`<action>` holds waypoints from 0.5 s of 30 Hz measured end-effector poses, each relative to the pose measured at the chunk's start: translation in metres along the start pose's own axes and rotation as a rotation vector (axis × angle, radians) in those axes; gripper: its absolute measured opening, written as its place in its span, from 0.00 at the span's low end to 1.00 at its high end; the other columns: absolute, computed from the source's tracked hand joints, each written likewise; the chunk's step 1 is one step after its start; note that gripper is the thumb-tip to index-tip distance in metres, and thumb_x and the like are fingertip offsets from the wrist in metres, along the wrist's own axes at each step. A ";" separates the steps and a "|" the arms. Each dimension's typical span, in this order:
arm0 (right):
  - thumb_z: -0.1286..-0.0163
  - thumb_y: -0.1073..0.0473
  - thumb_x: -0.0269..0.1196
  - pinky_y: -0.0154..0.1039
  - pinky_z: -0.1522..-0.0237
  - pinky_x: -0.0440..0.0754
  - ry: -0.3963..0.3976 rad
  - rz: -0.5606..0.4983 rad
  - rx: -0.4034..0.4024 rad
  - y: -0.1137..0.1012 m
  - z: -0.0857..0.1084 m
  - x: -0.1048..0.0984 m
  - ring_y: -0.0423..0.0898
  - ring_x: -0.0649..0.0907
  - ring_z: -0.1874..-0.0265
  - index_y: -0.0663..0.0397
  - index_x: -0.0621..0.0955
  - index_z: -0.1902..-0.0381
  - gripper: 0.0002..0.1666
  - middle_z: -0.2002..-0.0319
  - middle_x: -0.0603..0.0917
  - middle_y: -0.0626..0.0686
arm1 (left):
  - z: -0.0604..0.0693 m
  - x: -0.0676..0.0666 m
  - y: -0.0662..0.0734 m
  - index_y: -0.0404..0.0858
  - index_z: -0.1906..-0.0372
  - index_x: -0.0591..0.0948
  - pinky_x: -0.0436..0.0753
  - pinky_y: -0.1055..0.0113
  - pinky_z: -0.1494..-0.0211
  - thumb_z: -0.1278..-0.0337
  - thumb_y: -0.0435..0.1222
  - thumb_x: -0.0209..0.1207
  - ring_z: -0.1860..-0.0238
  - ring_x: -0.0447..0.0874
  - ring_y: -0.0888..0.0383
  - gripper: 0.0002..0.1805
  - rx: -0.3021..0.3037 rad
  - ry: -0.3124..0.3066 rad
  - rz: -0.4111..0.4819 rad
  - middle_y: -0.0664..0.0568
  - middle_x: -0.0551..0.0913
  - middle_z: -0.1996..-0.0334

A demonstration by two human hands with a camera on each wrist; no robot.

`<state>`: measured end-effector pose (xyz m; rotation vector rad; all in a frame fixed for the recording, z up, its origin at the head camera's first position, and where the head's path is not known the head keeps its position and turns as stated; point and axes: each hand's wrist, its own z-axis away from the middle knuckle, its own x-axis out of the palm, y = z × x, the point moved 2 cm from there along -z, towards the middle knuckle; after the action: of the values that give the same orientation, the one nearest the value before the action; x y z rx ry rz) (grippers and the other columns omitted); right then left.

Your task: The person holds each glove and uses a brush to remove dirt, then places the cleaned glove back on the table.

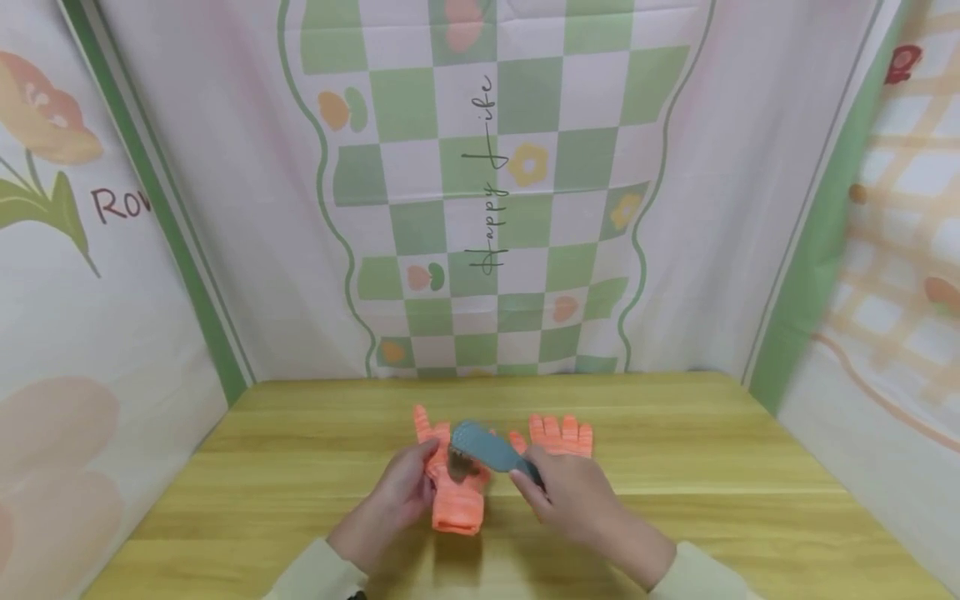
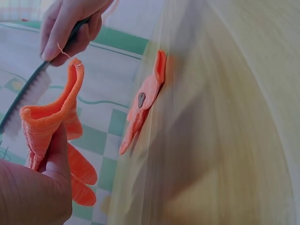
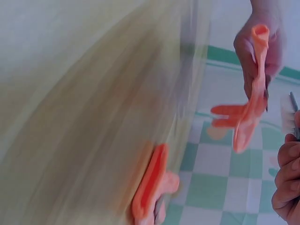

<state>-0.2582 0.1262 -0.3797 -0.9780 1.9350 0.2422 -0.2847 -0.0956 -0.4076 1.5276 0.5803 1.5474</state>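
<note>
My left hand (image 1: 408, 479) grips an orange knitted glove (image 1: 459, 508) by its side, holding it above the table with the cuff toward me. A dark brownish patch marks the glove's middle. In my right hand (image 1: 577, 496) is a blue-green brush (image 1: 489, 447), gripped by its handle, its head over the held glove. Pale bristles (image 2: 35, 91) show in the left wrist view. The right wrist view has a small gap between brush and glove. Behind the right hand, a second orange glove (image 1: 564, 435) lies on the table; the left wrist view shows a dark spot on it.
The wood-grain table (image 1: 300, 433) carries the second glove. At its back hangs a green-and-white checked curtain (image 1: 465, 200). Printed cloth panels (image 1: 75, 350) stand to the left and right. A loose thread (image 2: 62, 50) sticks up from the held glove's cuff.
</note>
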 end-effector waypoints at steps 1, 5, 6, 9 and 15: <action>0.27 0.51 0.58 0.27 0.87 0.56 -0.010 -0.006 -0.007 -0.002 -0.001 0.002 0.29 0.57 0.87 0.45 0.70 0.71 0.13 0.85 0.59 0.35 | -0.001 0.001 0.000 0.26 0.44 0.66 0.81 0.73 0.62 0.25 0.34 0.39 0.67 0.83 0.63 0.16 -0.003 -0.003 -0.001 0.52 0.84 0.69; 0.27 0.51 0.58 0.28 0.87 0.56 -0.058 0.014 -0.021 -0.008 -0.004 0.009 0.30 0.57 0.87 0.46 0.69 0.71 0.14 0.85 0.58 0.36 | -0.002 0.002 -0.001 0.24 0.41 0.66 0.81 0.74 0.63 0.25 0.35 0.41 0.68 0.84 0.64 0.19 -0.012 -0.015 -0.013 0.53 0.85 0.69; 0.27 0.50 0.58 0.28 0.87 0.56 -0.071 0.025 -0.019 -0.008 -0.004 0.010 0.31 0.57 0.87 0.47 0.69 0.71 0.14 0.86 0.58 0.37 | -0.002 0.002 -0.001 0.23 0.39 0.64 0.81 0.74 0.62 0.25 0.35 0.41 0.68 0.84 0.65 0.20 -0.014 -0.014 -0.018 0.53 0.85 0.69; 0.27 0.49 0.58 0.29 0.87 0.57 -0.093 0.036 0.008 -0.007 -0.003 0.013 0.32 0.59 0.87 0.47 0.70 0.70 0.14 0.86 0.59 0.37 | 0.000 0.002 -0.001 0.21 0.35 0.58 0.81 0.70 0.55 0.24 0.35 0.38 0.63 0.84 0.63 0.24 -0.010 -0.018 -0.020 0.53 0.85 0.67; 0.27 0.48 0.58 0.29 0.86 0.60 -0.078 0.034 0.043 -0.002 0.000 0.011 0.32 0.62 0.87 0.46 0.72 0.70 0.13 0.84 0.62 0.37 | 0.003 0.000 0.000 0.22 0.34 0.55 0.80 0.64 0.49 0.23 0.35 0.36 0.59 0.83 0.60 0.24 0.000 0.002 -0.014 0.51 0.84 0.64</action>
<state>-0.2593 0.1190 -0.3887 -0.8954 1.8791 0.2537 -0.2818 -0.0961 -0.4072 1.5196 0.5907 1.5384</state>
